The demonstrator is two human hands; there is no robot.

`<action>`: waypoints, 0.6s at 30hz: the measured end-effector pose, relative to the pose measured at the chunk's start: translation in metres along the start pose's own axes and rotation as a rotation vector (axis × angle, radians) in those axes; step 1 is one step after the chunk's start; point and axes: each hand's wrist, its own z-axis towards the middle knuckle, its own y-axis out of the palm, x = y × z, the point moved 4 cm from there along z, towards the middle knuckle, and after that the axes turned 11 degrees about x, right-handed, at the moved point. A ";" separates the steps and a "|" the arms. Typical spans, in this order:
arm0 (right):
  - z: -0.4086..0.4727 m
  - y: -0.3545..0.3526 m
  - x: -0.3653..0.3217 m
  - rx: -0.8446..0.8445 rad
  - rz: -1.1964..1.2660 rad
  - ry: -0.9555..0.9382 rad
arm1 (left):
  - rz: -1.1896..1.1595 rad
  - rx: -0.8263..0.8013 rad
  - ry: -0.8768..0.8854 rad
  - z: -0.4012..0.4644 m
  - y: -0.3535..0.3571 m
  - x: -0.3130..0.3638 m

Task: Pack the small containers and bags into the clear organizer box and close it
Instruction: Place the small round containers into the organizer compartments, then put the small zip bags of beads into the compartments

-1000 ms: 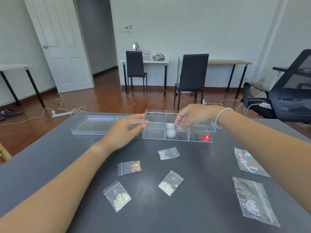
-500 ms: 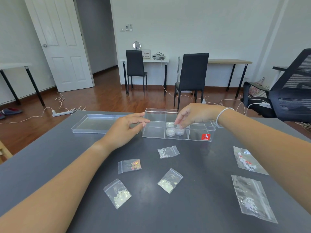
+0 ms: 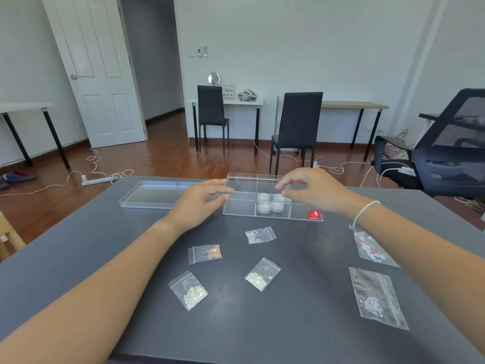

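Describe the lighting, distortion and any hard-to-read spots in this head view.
Head view: even, soft daylight, faint shadows under the bags; wide-angle bending at the door frame and table edges; the clear organizer box nearly vanishes, its walls showing only as thin bright lines.

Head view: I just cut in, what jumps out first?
Both hands at the clear organizer box at the table's far edge: left hand on its left end, right hand above four small round containers in its middle compartment. Six bags lie loose nearer, and the lid sits left.
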 end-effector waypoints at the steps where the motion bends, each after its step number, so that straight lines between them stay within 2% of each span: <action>1: -0.005 -0.002 -0.003 0.037 0.005 -0.022 | 0.010 -0.002 -0.003 0.000 0.000 0.000; 3: -0.016 -0.003 -0.008 0.082 0.017 -0.061 | 0.036 -0.006 -0.009 0.000 0.000 0.001; 7: -0.037 0.004 -0.016 0.068 0.012 -0.111 | 0.101 -0.002 -0.006 -0.004 -0.001 0.007; 13: -0.060 0.019 -0.023 -0.007 0.067 -0.041 | 0.146 0.049 0.023 -0.021 -0.012 0.025; 18: -0.075 0.031 -0.032 -0.076 0.050 -0.028 | 0.142 0.011 0.042 -0.039 -0.023 0.033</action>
